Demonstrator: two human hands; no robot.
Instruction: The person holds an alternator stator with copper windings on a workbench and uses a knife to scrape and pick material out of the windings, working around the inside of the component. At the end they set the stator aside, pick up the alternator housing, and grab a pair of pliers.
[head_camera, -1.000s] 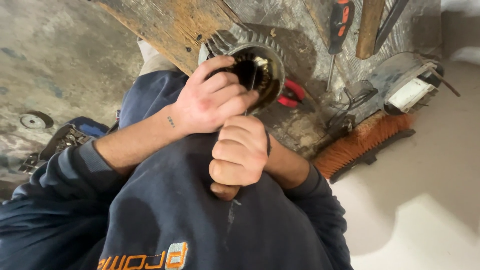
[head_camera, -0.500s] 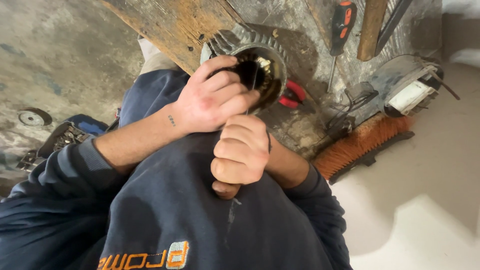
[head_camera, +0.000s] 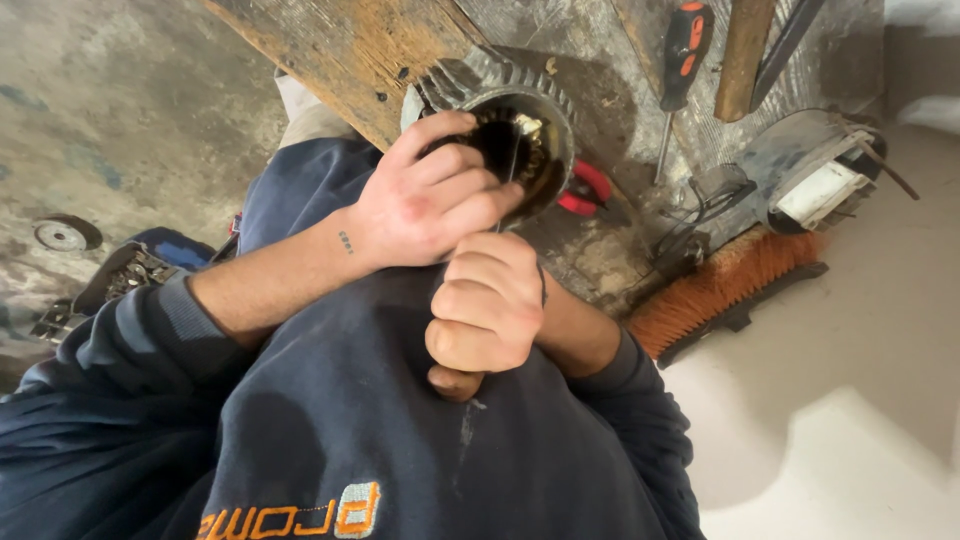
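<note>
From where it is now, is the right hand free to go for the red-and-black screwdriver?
Probably not at once: the right hand is fisted around something thin near the motor housing; the screwdriver lies unobstructed beyond it.

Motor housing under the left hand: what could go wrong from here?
1. The left hand curls its fingers over the finned motor housing rim; they might scrape on the edge or the windings inside.
2. The right hand is fisted on a thin tool reaching into the opening; a slip could jab the left fingers.
3. The housing sits at the wooden board edge, with red pliers close by, so it may shift.
</note>
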